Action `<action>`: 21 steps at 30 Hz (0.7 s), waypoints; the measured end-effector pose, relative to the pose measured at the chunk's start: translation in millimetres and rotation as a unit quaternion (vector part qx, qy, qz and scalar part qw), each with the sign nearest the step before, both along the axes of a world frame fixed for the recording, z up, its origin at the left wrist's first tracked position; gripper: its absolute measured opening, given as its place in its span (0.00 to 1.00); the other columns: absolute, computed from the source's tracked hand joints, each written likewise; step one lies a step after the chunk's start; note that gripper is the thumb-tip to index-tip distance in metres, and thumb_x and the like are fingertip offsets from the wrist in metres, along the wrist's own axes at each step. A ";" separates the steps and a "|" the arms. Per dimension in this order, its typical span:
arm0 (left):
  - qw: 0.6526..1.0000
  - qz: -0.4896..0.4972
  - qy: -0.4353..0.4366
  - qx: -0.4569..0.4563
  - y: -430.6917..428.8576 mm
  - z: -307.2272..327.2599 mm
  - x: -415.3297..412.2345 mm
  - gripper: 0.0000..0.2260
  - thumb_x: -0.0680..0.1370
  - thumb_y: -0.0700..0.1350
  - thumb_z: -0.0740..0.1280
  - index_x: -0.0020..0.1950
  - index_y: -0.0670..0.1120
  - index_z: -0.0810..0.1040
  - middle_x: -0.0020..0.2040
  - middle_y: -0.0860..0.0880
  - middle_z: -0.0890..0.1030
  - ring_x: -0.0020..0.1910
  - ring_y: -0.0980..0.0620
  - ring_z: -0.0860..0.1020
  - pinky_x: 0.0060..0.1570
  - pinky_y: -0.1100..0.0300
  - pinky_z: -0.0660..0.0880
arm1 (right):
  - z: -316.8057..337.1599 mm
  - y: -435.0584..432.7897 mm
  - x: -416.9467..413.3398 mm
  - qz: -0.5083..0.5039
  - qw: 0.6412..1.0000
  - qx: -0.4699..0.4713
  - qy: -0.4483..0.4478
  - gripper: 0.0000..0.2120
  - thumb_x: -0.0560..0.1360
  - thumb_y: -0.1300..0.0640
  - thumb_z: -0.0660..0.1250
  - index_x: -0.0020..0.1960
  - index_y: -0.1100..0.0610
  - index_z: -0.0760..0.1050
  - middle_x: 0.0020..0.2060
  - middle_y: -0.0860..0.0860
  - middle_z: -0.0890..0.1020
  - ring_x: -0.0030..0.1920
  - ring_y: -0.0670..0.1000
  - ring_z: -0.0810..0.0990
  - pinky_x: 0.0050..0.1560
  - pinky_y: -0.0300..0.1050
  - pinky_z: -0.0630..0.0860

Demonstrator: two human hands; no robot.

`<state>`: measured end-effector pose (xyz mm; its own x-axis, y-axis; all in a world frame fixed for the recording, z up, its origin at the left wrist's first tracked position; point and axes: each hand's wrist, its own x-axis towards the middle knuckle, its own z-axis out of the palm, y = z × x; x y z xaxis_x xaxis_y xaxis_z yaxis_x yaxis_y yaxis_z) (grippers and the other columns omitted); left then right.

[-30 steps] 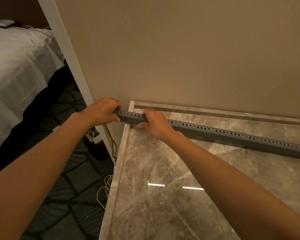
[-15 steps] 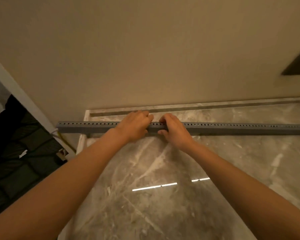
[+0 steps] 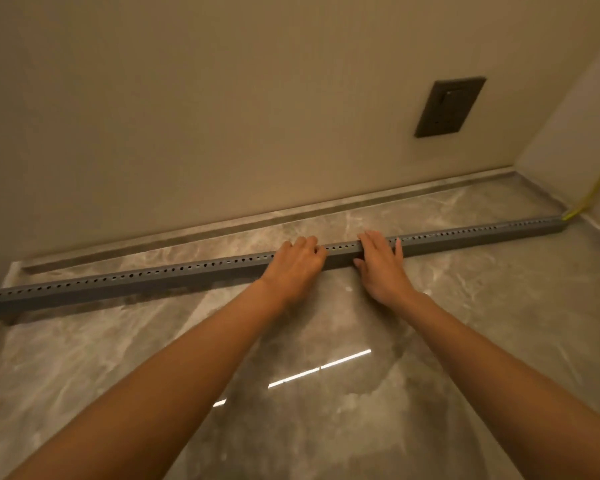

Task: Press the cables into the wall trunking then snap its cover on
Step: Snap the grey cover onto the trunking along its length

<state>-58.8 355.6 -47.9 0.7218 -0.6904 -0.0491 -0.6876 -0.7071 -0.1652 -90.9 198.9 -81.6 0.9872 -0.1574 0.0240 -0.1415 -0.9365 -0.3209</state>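
Grey trunking (image 3: 153, 278) lay along the back of the marble counter (image 3: 465, 341), just in front of the raised strip at the foot of the wall (image 3: 222, 98). It ran from the counter's left edge almost to the right corner.

A second earlier both hands had been at its left end, by the counter's left edge. Half a second earlier they were further in, and now they sat about midway along, close together but apart. The left hand (image 3: 297, 263) had its fingers curled over the top of the trunking, gripping it. The right hand (image 3: 381, 266) lay flatter, fingers nearly straight across the top and thumb against the front face, pressing rather than clutching.

To me that steady walk from the left looked like someone seating the cover bit by bit, with the right half not yet reached. I couldn't tell whether the holed top was the cover itself.

A yellow cable (image 3: 574, 212) came out of the right end, near the corner.

A dark plate (image 3: 449, 107) sat on the wall. I could read no brand, label or writing anywhere.
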 end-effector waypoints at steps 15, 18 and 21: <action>0.995 0.094 0.009 0.043 -205.4 -3.5 -5.2 0.16 0.81 0.36 0.54 0.68 0.36 0.63 0.65 0.38 0.72 0.63 0.41 0.73 0.60 0.51 0.72 | 5.3 -236.3 1.6 0.029 0.998 0.050 0.004 0.07 0.78 0.63 0.59 0.56 0.62 0.68 0.58 0.58 0.75 0.61 0.57 0.71 0.72 0.53 0.55; 0.991 0.123 0.043 0.038 -211.6 -1.1 2.5 0.14 0.81 0.37 0.56 0.67 0.39 0.64 0.63 0.40 0.75 0.60 0.41 0.75 0.58 0.52 0.73 | -0.2 -244.9 10.7 0.059 0.997 0.049 -0.021 0.08 0.79 0.63 0.57 0.55 0.62 0.72 0.56 0.58 0.76 0.60 0.57 0.72 0.72 0.53 0.56; 0.986 0.146 0.083 0.015 -214.0 1.7 11.6 0.13 0.81 0.41 0.55 0.65 0.40 0.66 0.63 0.40 0.75 0.60 0.41 0.75 0.58 0.51 0.71 | -5.7 -252.0 19.3 0.072 0.996 0.043 -0.038 0.12 0.79 0.59 0.56 0.56 0.64 0.74 0.58 0.61 0.75 0.64 0.60 0.70 0.71 0.54 0.57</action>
